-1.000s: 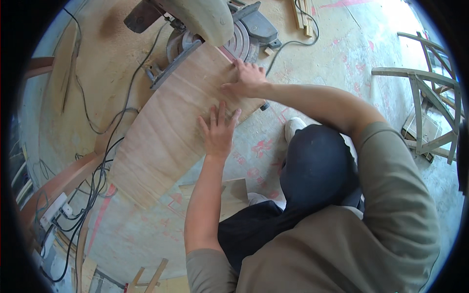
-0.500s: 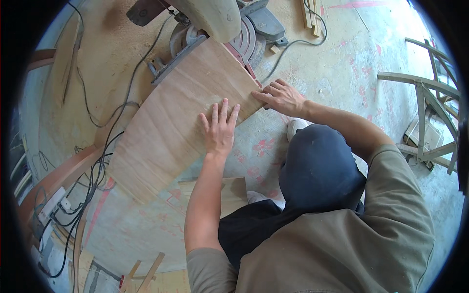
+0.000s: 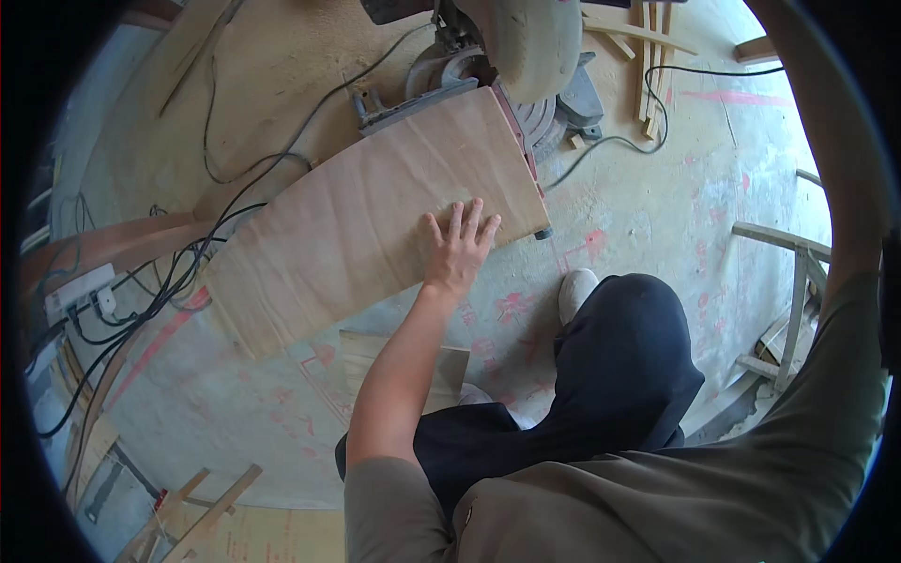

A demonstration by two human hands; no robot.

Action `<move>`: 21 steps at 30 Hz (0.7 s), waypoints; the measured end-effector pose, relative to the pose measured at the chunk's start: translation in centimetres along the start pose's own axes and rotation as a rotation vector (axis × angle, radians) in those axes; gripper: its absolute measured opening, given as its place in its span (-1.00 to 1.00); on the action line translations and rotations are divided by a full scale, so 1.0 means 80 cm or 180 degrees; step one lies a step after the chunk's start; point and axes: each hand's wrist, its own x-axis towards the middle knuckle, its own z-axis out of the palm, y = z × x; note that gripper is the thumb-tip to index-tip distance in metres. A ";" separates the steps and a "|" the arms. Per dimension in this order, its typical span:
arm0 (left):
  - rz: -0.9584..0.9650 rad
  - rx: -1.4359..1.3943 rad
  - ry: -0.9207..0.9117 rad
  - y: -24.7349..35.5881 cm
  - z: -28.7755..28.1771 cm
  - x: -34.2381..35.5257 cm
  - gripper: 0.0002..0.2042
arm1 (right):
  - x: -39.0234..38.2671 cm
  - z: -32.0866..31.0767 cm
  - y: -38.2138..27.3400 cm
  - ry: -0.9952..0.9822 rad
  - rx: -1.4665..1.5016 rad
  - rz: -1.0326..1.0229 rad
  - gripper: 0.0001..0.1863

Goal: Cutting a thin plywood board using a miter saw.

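Note:
My left hand (image 3: 456,251) lies flat on a curved plywood board (image 3: 328,225), its fingers spread near the board's near right edge. The board rests on a miter saw (image 3: 540,117), against the saw's grey fence (image 3: 422,108), and reaches out to the lower left. Part of the saw is hidden behind its pale rounded upper body (image 3: 535,47). My right arm (image 3: 859,159) is raised along the right rim of the view; the hand itself lies beyond the top edge.
Black cables (image 3: 174,300) run to a white power strip (image 3: 80,289) at left. A wooden frame (image 3: 796,310) stands at right. Narrow wood strips (image 3: 648,70) lie beyond the saw. A small flat panel (image 3: 450,371) is on the floor near my foot.
My right hand has left the board's right corner and risen out of view. The left hand stays flat on the board. The view has shifted, so the scene appears farther right.

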 end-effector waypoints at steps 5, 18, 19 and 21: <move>0.0078 0.0001 0.0182 0.017 -0.004 0.021 -0.52 | 0.063 -0.023 -0.008 -0.0430 -0.0980 0.0612 -0.43; -0.0129 -0.0030 0.0403 0.016 0.009 0.007 -0.53 | -0.129 0.098 0.117 0.1161 -0.1334 -0.0479 -0.72; -0.0113 -0.0052 0.0412 0.018 0.008 0.008 -0.53 | -0.133 0.098 0.133 0.1163 -0.1358 -0.0462 -0.72; -0.0167 -0.0033 0.0441 0.018 0.011 0.006 -0.54 | -0.143 0.112 0.133 0.1209 -0.0927 -0.0336 -0.73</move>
